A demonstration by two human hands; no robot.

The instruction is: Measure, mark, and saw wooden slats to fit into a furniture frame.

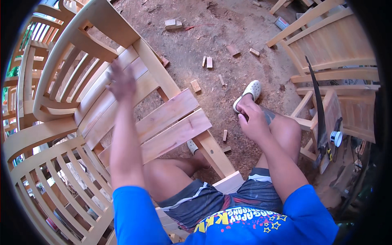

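Note:
My left hand [121,81] reaches over the seat of an unpainted wooden bench [149,59], near its curved backrest [83,45]. It is smeared by motion, but its fingers look spread and hold nothing I can see. Two loose-looking planks, an upper one [167,109] and a lower one [179,132], lie across the seat frame close to my left forearm. My right hand [253,122] is by my right lower leg, above a pale clog [251,90]. Its fingers are bent and together; whatever is in them, if anything, is hidden.
Several wood offcuts, such as a small block [196,85], lie on the dirt floor [183,45]. A slatted armrest side [61,179] stands at my left. A handsaw [316,102] and a white round container [336,138] are at my right, beside wooden furniture [335,45].

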